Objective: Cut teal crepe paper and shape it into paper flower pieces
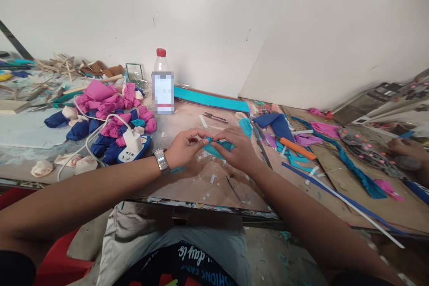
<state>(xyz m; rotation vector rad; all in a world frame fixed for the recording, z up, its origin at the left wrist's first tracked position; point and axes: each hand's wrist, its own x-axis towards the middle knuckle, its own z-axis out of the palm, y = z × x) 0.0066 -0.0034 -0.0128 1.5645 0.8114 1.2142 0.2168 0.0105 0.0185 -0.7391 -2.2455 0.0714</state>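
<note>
Where both hands meet just in front of the red-capped clear plastic bottle (162,81): left hand (182,147) and right hand (236,148) pinching a folded teal fabric strip (216,146), held low over the scuffed tabletop (201,183), seemingly for steadiness; pink-and-blue fabric rolls (107,118) heaped left of bottle.

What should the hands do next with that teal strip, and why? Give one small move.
Probably keep rolling it tighter: the left hand and right hand both pinch the teal strip between fingertips, and it looks only partly wound. The finished fabric rolls piled to the left suggest a compact roll is the shape wanted.
</note>
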